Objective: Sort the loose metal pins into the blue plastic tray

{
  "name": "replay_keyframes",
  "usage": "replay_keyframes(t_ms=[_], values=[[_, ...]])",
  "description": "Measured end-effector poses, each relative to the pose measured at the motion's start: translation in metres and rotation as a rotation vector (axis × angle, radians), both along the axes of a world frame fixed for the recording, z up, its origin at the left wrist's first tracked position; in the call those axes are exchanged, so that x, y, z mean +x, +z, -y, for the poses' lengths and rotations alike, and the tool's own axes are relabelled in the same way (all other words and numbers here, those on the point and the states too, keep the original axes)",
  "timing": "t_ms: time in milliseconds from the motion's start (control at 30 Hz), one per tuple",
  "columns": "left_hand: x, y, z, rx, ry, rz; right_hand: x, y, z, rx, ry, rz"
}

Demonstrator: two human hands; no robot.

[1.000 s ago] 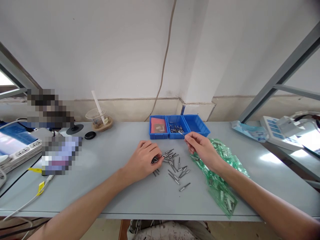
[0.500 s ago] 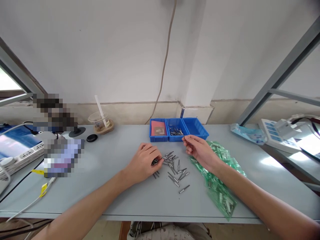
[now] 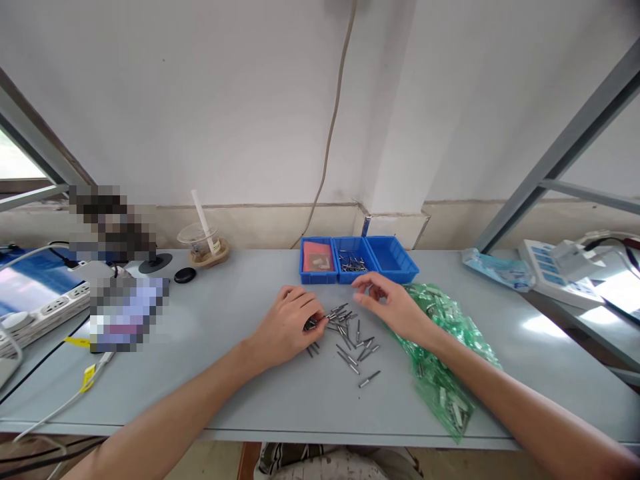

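Loose metal pins, thin at one end and thicker at the other, lie scattered on the grey table between my hands. My left hand is curled over several of them at the left side of the pile, with dark pin ends showing inside its fingers. Above the pile's right side, my right hand hovers with thumb and fingers apart and nothing visible between them. Just beyond is a blue three-part bin; its middle compartment holds more pins. A green plastic bag of parts lies partly beneath my right forearm.
The left bin compartment holds a reddish piece; the right one shows bare blue plastic. A cup with a straw, a black round object and a power strip are on the left. Another power strip stands at right.
My right hand has moved left, away from the bin's front edge toward the pile, and its pinched fingers have spread. The left hand stays on the pins.
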State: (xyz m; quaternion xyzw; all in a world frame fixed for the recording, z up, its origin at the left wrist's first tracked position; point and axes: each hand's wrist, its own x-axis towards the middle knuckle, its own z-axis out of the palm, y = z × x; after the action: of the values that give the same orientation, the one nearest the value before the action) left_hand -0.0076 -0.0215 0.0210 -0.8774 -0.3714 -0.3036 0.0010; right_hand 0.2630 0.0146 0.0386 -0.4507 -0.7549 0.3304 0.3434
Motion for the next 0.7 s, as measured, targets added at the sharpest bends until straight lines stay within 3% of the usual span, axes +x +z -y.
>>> replay_keyframes(t_ms=[100,200,700], values=[[0.000,-0.001,0.000,0.009,0.001,0.002,0.000,-0.005,0.004,0.116,0.146,0.275],[-0.001,-0.001,0.000,0.011,0.008,-0.002,0.000,-0.011,0.004,0.172,0.212,0.391],[-0.002,-0.004,-0.002,-0.003,0.090,-0.026,0.001,-0.013,0.003,0.217,0.241,0.413]])
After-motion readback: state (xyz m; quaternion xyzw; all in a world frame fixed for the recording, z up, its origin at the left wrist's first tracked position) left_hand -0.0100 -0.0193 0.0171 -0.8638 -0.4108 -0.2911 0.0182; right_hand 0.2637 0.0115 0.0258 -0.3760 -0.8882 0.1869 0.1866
